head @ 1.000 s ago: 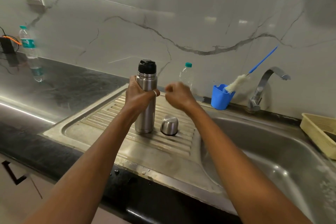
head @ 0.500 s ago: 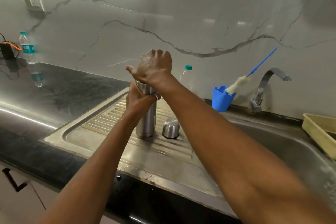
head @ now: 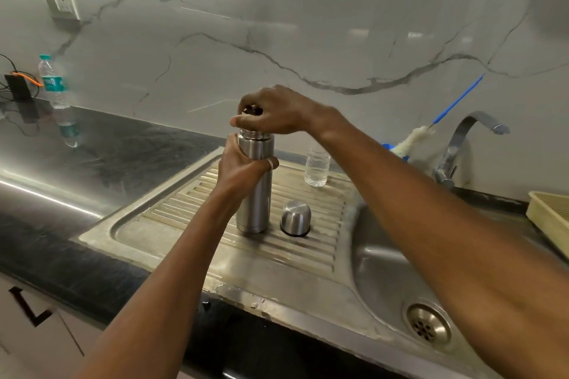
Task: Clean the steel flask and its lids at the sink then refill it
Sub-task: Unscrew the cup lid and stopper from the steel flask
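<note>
Flask [head: 254, 194] upright, L hand [head: 243, 167] grips body, R hand [head: 274, 114] grips stopper [head: 252, 108].

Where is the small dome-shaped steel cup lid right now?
In the head view, the steel cup lid stands mouth-down on the ribbed drainboard, just right of the upright steel flask and left of the sink basin.

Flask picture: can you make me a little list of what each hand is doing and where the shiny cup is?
flask: upright on the drainboard
left hand: grips the flask's upper body
right hand: curled round the black lid at the flask's top
steel cup: mouth down on the drainboard, beside the flask, not touching
tap: no water seen running
</note>
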A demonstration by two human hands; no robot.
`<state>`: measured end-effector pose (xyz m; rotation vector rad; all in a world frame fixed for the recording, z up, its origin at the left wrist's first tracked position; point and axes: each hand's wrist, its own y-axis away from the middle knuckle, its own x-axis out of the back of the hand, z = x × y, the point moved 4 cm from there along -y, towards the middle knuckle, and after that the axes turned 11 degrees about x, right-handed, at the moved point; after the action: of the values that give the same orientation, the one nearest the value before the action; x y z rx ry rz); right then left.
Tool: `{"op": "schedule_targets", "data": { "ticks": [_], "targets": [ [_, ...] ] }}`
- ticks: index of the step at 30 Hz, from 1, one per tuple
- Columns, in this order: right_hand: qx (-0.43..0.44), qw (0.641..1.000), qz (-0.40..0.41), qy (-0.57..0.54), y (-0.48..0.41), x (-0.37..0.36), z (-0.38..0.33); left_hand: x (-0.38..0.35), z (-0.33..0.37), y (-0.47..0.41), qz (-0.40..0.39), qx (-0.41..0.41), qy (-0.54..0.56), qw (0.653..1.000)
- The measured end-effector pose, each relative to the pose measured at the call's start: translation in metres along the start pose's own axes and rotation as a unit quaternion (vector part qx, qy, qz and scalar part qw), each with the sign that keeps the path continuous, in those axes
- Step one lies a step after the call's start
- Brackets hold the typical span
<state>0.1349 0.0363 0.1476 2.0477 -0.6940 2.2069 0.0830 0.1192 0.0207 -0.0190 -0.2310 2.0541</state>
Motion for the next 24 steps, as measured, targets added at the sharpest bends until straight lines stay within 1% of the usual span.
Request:
{"op": "schedule_targets", "data": {
  "ticks": [2, 3, 4, 6, 8, 9, 10, 11, 12, 14, 17, 18, 19, 22, 24],
  "targets": [
    [-0.037, 0.987, -0.073, -0.137, 0.009, 0.013, -0.003, 0.000, -0.001, 0.000, -0.005, 0.002, -0.001, 1.000],
    [-0.057, 0.979, -0.099, -0.170, 0.014, 0.019, -0.005, 0.000, -0.001, 0.001, -0.007, 0.002, -0.002, 1.000],
    [-0.074, 0.977, -0.110, -0.168, 0.017, 0.024, -0.006, 0.000, 0.000, 0.001, -0.007, 0.003, -0.002, 1.000],
    [-0.116, 0.984, -0.104, -0.088, 0.016, 0.027, -0.005, 0.001, -0.001, 0.002, -0.009, 0.009, 0.002, 1.000],
    [-0.143, 0.987, -0.062, 0.039, 0.013, 0.025, -0.009, 0.001, 0.000, 0.003, -0.010, 0.007, 0.008, 1.000],
    [-0.147, 0.985, -0.037, 0.080, 0.013, 0.022, -0.012, 0.001, 0.001, 0.004, -0.010, 0.008, 0.011, 1.000],
    [-0.145, 0.985, -0.013, 0.095, 0.012, 0.020, -0.015, 0.001, 0.001, 0.004, -0.010, 0.009, 0.014, 1.000],
    [-0.144, 0.986, 0.004, 0.086, 0.012, 0.018, -0.015, 0.001, 0.001, 0.004, -0.012, 0.009, 0.014, 1.000],
    [-0.144, 0.988, 0.007, 0.058, 0.013, 0.018, -0.015, 0.001, 0.001, 0.004, -0.014, 0.008, 0.012, 1.000],
    [-0.139, 0.989, -0.020, -0.037, 0.014, 0.018, -0.013, 0.002, 0.002, 0.005, -0.016, 0.006, 0.009, 1.000],
    [-0.126, 0.975, -0.040, -0.178, 0.020, 0.020, -0.016, 0.001, 0.002, 0.005, -0.017, 0.001, 0.009, 1.000],
    [-0.127, 0.972, -0.034, -0.195, 0.020, 0.021, -0.016, 0.001, 0.002, 0.005, -0.018, 0.000, 0.009, 1.000],
    [-0.135, 0.974, -0.022, -0.183, 0.019, 0.019, -0.014, 0.001, 0.002, 0.005, -0.020, 0.000, 0.009, 1.000],
    [-0.173, 0.983, 0.024, -0.047, 0.013, 0.015, -0.012, 0.001, 0.003, 0.005, -0.023, 0.000, 0.012, 1.000],
    [-0.172, 0.984, 0.054, -0.011, 0.010, 0.012, -0.012, 0.001, 0.003, 0.005, -0.019, 0.001, 0.016, 1.000]
  ]
}}
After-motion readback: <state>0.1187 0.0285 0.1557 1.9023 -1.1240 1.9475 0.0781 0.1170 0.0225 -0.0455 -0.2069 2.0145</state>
